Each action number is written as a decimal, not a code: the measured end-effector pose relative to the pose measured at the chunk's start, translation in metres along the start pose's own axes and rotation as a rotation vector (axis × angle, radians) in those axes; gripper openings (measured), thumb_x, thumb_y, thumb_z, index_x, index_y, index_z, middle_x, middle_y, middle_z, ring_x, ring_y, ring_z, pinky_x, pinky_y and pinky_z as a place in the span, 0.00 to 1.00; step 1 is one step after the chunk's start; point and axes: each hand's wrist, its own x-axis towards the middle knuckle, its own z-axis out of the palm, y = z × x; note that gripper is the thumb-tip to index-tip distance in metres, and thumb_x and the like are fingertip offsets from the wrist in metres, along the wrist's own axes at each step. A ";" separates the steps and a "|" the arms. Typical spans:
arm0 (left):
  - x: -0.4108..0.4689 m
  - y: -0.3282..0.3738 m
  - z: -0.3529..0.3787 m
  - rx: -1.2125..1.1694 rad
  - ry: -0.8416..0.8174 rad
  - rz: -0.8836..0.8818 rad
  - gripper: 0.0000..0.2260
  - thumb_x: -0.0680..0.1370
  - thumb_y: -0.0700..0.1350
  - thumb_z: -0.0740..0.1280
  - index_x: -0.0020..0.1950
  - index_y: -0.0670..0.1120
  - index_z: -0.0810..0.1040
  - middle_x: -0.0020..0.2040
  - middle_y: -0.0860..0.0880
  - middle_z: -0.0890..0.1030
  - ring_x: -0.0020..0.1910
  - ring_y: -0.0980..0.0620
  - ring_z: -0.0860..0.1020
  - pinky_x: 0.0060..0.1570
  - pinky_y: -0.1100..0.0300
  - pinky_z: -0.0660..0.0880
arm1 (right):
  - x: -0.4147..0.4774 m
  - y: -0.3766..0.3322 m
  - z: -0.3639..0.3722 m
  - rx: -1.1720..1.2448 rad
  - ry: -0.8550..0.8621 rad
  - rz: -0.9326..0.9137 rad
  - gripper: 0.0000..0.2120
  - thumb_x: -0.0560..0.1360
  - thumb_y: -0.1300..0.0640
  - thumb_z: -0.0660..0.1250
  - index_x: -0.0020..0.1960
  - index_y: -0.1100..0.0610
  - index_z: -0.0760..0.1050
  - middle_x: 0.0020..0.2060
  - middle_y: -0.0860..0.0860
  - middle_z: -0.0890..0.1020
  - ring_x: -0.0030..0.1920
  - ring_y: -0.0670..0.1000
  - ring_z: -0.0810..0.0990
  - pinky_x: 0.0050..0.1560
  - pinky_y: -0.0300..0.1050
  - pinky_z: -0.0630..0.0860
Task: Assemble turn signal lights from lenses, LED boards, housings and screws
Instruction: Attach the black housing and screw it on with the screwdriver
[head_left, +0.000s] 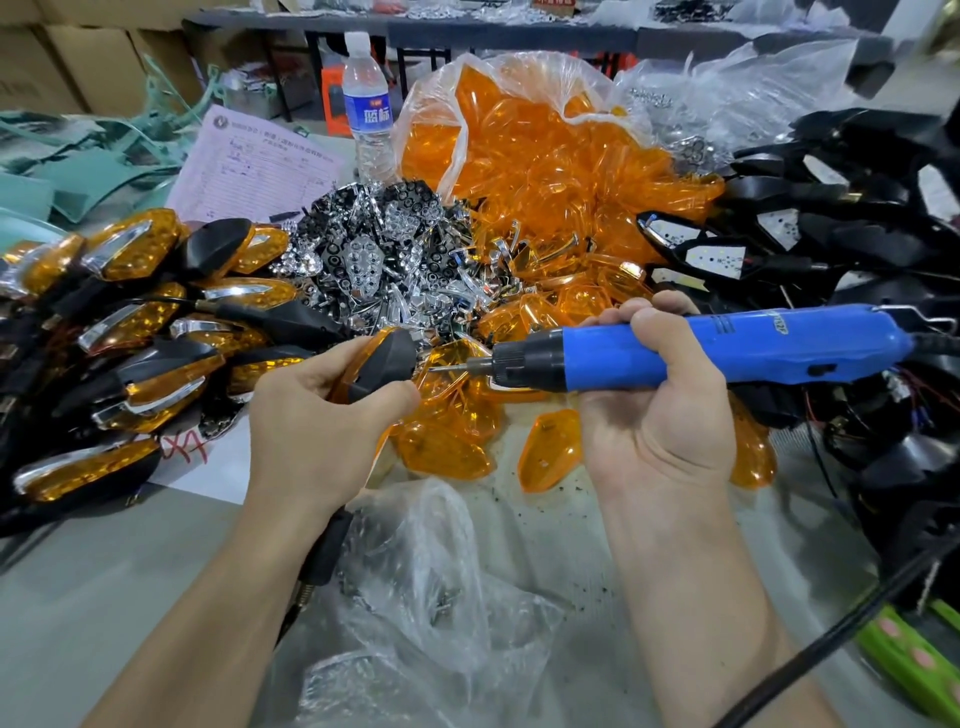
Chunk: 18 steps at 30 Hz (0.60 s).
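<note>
My left hand grips a turn signal with a black housing and an orange lens, held with the housing's back facing right. My right hand is wrapped round a blue electric screwdriver that lies level, its thin bit pointing left and ending a short gap from the housing. A stalk with a spring hangs below my left wrist. Loose orange lenses lie just under the tool.
Finished signals are piled at the left. Chrome reflectors heap in the middle, a bag of orange lenses behind them, black housings with LED boards at the right. A water bottle stands at the back. Crumpled clear plastic lies near me.
</note>
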 end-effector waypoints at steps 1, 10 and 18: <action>0.000 0.000 0.000 -0.031 -0.006 -0.025 0.14 0.63 0.53 0.77 0.43 0.72 0.84 0.35 0.59 0.85 0.32 0.61 0.80 0.36 0.66 0.79 | 0.000 0.000 0.000 0.001 0.002 0.001 0.13 0.75 0.74 0.63 0.49 0.57 0.74 0.38 0.54 0.79 0.39 0.52 0.80 0.50 0.50 0.82; 0.013 0.001 -0.009 -0.493 -0.127 -0.455 0.09 0.80 0.37 0.69 0.45 0.41 0.88 0.47 0.38 0.88 0.47 0.42 0.88 0.39 0.60 0.83 | 0.000 0.000 0.002 -0.155 0.069 0.060 0.14 0.75 0.75 0.65 0.53 0.59 0.73 0.37 0.55 0.78 0.38 0.52 0.80 0.47 0.49 0.82; 0.021 0.008 -0.026 -0.636 -0.100 -0.493 0.14 0.83 0.40 0.65 0.43 0.39 0.86 0.46 0.39 0.87 0.45 0.46 0.88 0.38 0.61 0.83 | 0.002 -0.010 0.023 -0.502 0.180 0.279 0.14 0.79 0.50 0.73 0.53 0.58 0.73 0.33 0.58 0.83 0.31 0.55 0.82 0.39 0.52 0.84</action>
